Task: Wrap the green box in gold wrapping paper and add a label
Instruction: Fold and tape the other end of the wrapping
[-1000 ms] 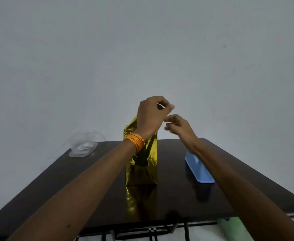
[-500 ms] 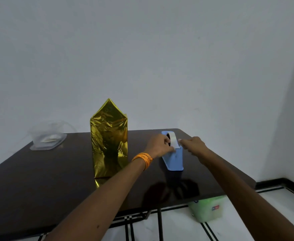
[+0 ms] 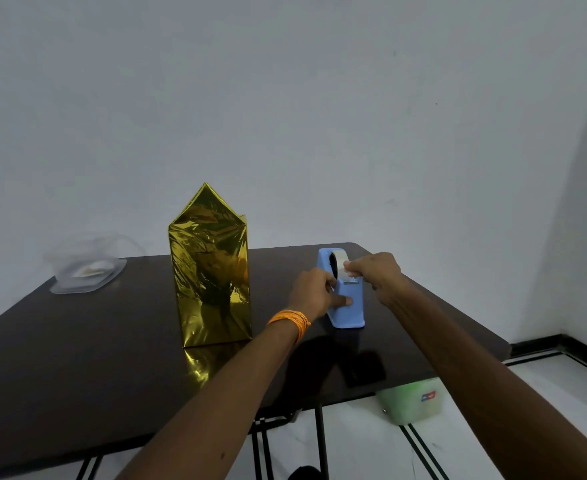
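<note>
1. Clear plastic container (image 3: 86, 271), shallow, with something pale inside that is too blurred to identify. It sits at the far left rear of the dark brown glossy desk (image 3: 77, 358).
2. Tall box in crinkled gold foil paper (image 3: 212, 282) stands upright on the desk, left of centre. Foil covers every face in view, and the top is folded up to a peak. Its gold reflection lies on the desk surface just in front. Neither hand touches it, and it stands apart from the dispenser on its right.
3. Left hand (image 3: 314, 292), with an orange thread band (image 3: 290, 320) at the wrist, grips the light blue plastic tape dispenser (image 3: 347, 311). The fingers are curled round the dispenser's left side and the thumb lies across its near face.
4. The dispenser stands on the desk right of centre, towards the right edge. Pale tape (image 3: 339, 258) sits as a roll in its top, with the metal cutter (image 3: 350, 281) at the near end.
5. Right hand (image 3: 375, 271) is over the dispenser. Thumb and forefinger pinch the free end of the pale tape just above the cutter, and the remaining fingers are curled in.
6. Pale green plastic tub (image 3: 410, 401) with a small blue-and-red sticker stands on the white tiled floor (image 3: 527, 382), under the desk's near right corner.
</note>
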Motion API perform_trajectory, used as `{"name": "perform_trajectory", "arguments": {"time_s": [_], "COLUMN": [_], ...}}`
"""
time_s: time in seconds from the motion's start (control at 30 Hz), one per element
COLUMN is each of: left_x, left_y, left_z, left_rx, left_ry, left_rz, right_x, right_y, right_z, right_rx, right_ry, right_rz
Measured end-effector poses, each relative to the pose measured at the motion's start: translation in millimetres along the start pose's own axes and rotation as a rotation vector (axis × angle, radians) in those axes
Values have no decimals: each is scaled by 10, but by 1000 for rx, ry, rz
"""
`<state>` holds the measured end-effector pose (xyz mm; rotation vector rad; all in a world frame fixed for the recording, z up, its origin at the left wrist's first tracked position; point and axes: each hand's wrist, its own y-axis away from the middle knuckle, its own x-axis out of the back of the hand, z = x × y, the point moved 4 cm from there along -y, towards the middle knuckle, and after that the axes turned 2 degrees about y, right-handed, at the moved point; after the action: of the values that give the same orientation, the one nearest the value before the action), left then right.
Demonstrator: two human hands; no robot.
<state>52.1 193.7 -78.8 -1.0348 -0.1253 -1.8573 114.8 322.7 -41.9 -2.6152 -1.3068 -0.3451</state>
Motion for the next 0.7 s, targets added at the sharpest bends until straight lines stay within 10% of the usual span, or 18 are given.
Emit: {"name": "perform_trajectory", "arguments": {"time_s": [0.7], "left_x": [-19], "left_y": [14], "left_z": [-1], "left_rx": [-20], "left_ry": [-32], "left_rz": [50], "right_x": [-15], "right_y": [330], "right_z": [426], "right_rx": [-28], "right_ry": [-166], "right_rz": [21]}}
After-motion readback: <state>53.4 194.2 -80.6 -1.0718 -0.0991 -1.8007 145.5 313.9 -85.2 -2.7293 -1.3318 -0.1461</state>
